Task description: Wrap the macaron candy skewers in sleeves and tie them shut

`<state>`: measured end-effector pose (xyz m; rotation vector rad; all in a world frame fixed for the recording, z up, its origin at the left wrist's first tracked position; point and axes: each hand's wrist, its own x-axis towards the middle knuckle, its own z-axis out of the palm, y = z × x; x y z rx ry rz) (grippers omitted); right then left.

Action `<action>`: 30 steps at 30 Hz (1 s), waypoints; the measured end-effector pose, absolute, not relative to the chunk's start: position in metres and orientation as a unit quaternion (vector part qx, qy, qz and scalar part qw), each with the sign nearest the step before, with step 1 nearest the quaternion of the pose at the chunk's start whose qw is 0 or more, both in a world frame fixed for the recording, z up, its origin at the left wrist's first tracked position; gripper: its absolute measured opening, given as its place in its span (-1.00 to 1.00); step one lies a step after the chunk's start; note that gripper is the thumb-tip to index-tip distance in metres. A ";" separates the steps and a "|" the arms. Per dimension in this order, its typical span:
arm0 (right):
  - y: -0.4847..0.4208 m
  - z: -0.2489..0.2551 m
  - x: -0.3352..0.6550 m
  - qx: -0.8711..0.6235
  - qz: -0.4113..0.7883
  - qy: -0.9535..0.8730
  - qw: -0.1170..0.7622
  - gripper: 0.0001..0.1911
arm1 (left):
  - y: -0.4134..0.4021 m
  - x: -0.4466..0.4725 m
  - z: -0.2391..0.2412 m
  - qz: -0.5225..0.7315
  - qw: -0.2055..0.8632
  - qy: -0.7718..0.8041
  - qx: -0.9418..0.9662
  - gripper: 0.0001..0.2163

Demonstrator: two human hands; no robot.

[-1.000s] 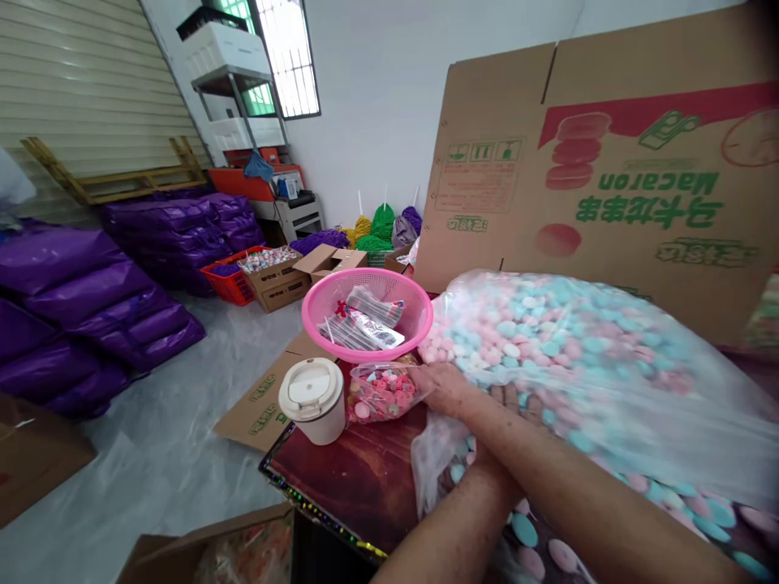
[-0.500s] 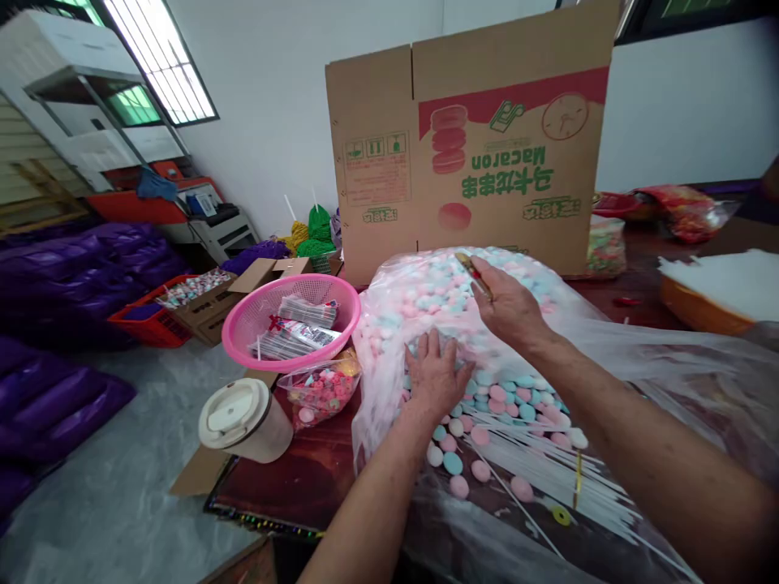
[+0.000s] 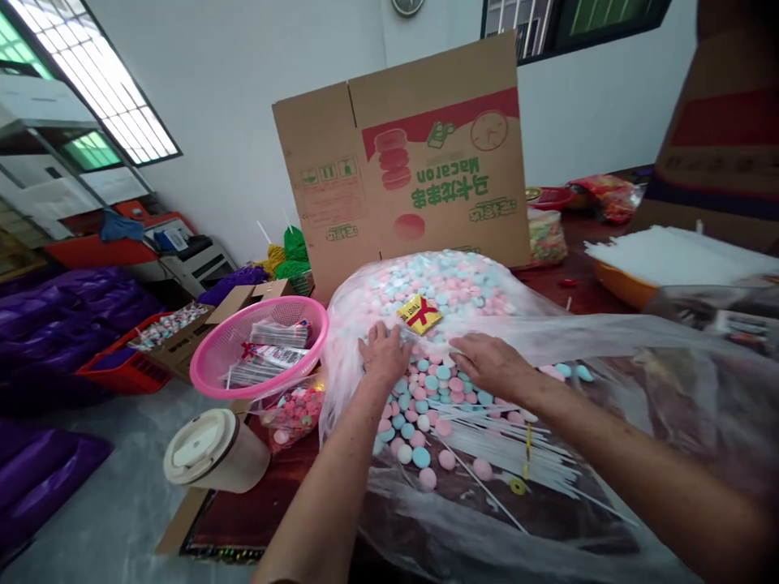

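A large clear plastic bag (image 3: 578, 337) full of pink, blue and white round candies (image 3: 454, 280) lies on the dark table. My left hand (image 3: 383, 354) rests flat on the bag's near left side, fingers spread. My right hand (image 3: 490, 362) lies on the plastic just right of it, fingers bent down onto the film. A small yellow and red packet (image 3: 419, 313) sits on top of the candy heap just beyond both hands. Loose candies (image 3: 419, 430) and a bundle of white sticks (image 3: 517, 442) lie under the plastic below my hands.
A pink basket (image 3: 210, 381) of wrapped packets, a small bag of mixed sweets (image 3: 295, 412) and a lidded paper cup (image 3: 210, 450) stand at the left. A tall Macaron carton (image 3: 405, 166) stands behind. An orange bowl (image 3: 621, 284) with white sheets is right. Purple sacks (image 3: 73, 304) lie on the floor.
The view has swung right. My right hand came down from the top of the heap to the plastic beside my left hand; the yellow packet now lies on the heap.
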<state>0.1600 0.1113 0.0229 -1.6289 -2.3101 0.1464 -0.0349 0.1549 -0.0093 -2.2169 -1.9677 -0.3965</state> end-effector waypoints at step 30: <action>0.224 0.038 0.083 -0.661 0.104 -0.728 0.149 -0.35 | 0.161 -0.013 -0.024 -0.066 0.096 -0.603 -0.789 -0.49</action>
